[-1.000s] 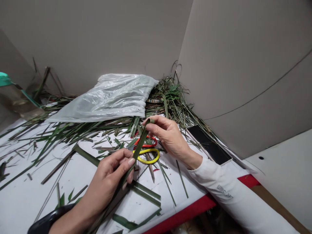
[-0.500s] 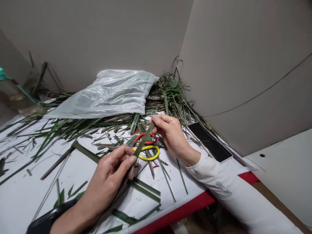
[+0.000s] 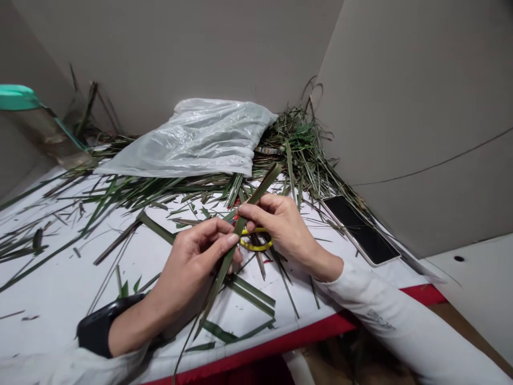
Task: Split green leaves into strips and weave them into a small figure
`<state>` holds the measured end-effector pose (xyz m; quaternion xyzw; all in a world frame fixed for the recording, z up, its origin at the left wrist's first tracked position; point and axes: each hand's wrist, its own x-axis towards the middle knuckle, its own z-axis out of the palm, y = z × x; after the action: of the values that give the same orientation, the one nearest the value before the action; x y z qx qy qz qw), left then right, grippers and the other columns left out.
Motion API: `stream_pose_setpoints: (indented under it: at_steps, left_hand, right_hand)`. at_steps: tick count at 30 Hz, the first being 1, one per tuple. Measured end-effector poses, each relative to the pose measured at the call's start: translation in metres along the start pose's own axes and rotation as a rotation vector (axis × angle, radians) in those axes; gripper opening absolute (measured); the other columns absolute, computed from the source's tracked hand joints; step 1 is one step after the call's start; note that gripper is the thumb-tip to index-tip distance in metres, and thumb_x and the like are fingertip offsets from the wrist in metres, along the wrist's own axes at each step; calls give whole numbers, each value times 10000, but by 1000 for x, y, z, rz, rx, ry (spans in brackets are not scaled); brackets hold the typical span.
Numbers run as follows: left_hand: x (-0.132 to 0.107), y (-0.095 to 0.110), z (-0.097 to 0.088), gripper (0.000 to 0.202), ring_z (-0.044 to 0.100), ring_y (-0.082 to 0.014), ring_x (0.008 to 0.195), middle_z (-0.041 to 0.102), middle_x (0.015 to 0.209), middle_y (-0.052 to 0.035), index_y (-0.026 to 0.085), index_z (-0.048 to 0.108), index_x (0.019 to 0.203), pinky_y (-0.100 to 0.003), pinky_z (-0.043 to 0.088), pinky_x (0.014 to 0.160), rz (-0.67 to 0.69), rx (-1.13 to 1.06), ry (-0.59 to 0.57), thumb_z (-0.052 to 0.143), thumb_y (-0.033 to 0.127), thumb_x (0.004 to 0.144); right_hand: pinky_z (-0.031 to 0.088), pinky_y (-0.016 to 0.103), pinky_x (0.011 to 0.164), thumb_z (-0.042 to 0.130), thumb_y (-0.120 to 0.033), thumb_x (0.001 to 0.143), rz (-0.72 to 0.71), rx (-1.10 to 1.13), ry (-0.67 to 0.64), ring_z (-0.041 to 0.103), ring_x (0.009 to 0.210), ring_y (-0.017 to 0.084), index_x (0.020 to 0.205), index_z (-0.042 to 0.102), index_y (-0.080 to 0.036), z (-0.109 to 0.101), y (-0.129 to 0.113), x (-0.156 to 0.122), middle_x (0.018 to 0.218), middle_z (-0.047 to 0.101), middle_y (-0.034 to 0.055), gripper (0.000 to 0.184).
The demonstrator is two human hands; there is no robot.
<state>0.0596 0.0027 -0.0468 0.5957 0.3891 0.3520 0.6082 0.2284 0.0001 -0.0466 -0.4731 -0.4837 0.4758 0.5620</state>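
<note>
A long green leaf strip (image 3: 262,186) runs slantwise through both hands, its top end rising past the right fingers. My left hand (image 3: 204,248) is closed, pinching the strip between thumb and fingertips. Just above that grip, my right hand (image 3: 276,227) pinches the same strip with thumb and forefinger. Below the left hand the strip trails down toward the table edge. Behind the hands lie scissors with a yellow handle loop (image 3: 256,247); the rest of them is mostly hidden. Cut leaf pieces (image 3: 252,294) lie on the white table covering under the hands.
A white plastic bag (image 3: 192,141) covers part of a heap of leaf strips (image 3: 304,144) against the wall. A phone (image 3: 360,230) lies at the right. A bottle with a turquoise lid (image 3: 18,98) stands at the far left. Red cloth (image 3: 332,325) hangs along the front edge.
My right hand has slid down the strip, closer to my left hand, so more of the top end sticks out. The whole view has shifted, with the bottle coming further into sight.
</note>
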Motion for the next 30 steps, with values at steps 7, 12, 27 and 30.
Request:
stream_pose_setpoints:
  at_steps: [7, 12, 27, 30]
  left_hand:
    - [3, 1, -4, 143, 519, -106, 577, 604, 613, 29, 182, 680, 692, -212, 417, 548, 63, 112, 52, 698, 281, 793]
    - [3, -4, -7, 156, 461, -106, 607, 565, 636, 28, 180, 681, 702, -222, 365, 555, 94, 105, 66, 690, 290, 813]
    - [5, -5, -7, 152, 522, -115, 638, 622, 760, -2, 186, 714, 846, -210, 440, 558, 30, -195, -130, 779, 289, 755]
    - [5, -5, -6, 180, 494, -103, 593, 596, 715, 9, 191, 719, 831, -202, 423, 522, -29, -286, -139, 804, 312, 730]
  right_hand:
    - [423, 214, 512, 781, -393, 765, -32, 42, 31, 542, 512, 91, 637, 620, -171, -6, 3, 6, 556, 607, -40, 303]
    - [414, 214, 558, 778, -374, 772, -40, -30, -123, 535, 574, 88, 652, 651, -163, 1, -1, -2, 607, 622, -36, 274]
    - [385, 182, 530, 885, -395, 635, 232, 391, -220, 467, 500, 49, 645, 639, -154, -1, 4, 4, 492, 507, -83, 345]
    - [373, 175, 511, 898, -391, 621, 227, 421, -228, 437, 487, 42, 623, 639, -151, -1, 2, 4, 483, 493, -84, 353]
